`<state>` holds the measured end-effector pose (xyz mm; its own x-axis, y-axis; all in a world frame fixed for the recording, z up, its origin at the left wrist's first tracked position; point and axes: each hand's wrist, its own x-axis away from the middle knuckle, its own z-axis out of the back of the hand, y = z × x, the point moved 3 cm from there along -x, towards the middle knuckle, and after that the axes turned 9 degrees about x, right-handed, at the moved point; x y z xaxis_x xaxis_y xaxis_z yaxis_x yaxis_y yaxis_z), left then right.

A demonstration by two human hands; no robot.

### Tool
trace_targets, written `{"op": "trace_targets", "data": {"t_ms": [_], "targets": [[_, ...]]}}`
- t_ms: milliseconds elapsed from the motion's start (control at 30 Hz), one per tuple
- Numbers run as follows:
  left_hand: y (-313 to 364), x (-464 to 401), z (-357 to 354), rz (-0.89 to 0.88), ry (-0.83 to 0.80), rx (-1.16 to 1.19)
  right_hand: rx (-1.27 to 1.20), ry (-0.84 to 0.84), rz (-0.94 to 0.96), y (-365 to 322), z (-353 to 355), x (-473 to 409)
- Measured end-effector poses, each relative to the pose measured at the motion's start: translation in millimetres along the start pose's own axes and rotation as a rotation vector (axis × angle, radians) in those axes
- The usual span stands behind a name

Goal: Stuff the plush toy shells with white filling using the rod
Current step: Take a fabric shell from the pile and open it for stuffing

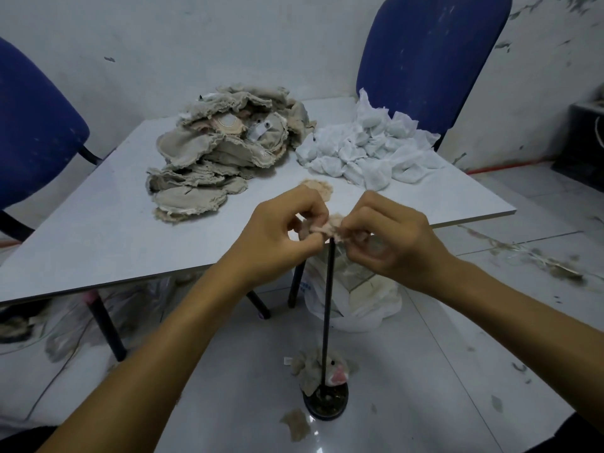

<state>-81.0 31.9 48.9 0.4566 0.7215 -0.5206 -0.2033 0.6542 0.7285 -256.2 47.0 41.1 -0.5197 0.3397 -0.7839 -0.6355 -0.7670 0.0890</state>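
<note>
While I watch through the head view, my left hand (287, 230) and my right hand (385, 237) sit close together at the top of the rod (327, 308), both pinching a small pinkish plush shell (330, 225) that is draped over the rod's tip. The fingers of both are curled onto the fabric; the shell itself is mostly hidden between them, so I cannot tell whether any filling is inside it yet.

The rod stands upright from a round dark base (326, 402) on the floor, just in front of the surface (98, 230). Against the foot of the rod lies a grey plush toy (322, 371) with a pink patch, which looks finished or nearly so. A scrap of grey fabric (295, 425) lies on the floor just beside the base.

Beyond the rod, on the surface, a large heap of flat grey shells (225, 148) waits, and to the right of that heap sits a pile of white filling bundles (369, 148). One small pinkish piece (318, 188) lies on the surface just behind my hands.

I judge the job to be at an early stage: one toy by the base, one shell in hand, and nearly the whole heap left to stuff.
</note>
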Motion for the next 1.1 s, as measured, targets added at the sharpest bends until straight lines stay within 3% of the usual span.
{"op": "trace_targets", "data": {"t_ms": [167, 333, 433, 533, 700, 800, 967, 1100], "targets": [[-4.3, 17.4, -10.9, -0.258, 0.165, -0.420, -0.056, 0.014, -0.051, -2.7, -8.6, 8.8], [-7.1, 24.1, -17.3, -0.327, 0.280, -0.440, -0.199, 0.081, -0.212, -6.1, -14.3, 15.5], [-2.4, 16.9, -12.8, -0.220, 0.454, -0.294, -0.369, 0.115, -0.418, -0.8, -10.5, 8.0], [-1.6, 3.4, -3.2, -0.005, 0.590, -0.126, -0.541, 0.131, -0.618, 6.8, -13.4, -1.9], [-22.0, -16.3, 7.9, 0.379, 0.435, 0.514, -0.670, -0.014, -0.687, 19.7, -29.5, -11.9], [-37.1, -15.4, 4.7, 0.502, 0.325, 0.506, -0.733, -0.129, -0.680, 23.1, -42.9, -13.9], [-48.7, -15.3, 0.5, 0.639, 0.290, 0.466, -0.754, -0.099, -0.727, 27.9, -56.6, -14.9], [-51.4, -17.6, 6.8, 0.503, 0.204, 0.511, -0.740, -0.116, -0.799, 37.1, -65.3, -14.7]]}}
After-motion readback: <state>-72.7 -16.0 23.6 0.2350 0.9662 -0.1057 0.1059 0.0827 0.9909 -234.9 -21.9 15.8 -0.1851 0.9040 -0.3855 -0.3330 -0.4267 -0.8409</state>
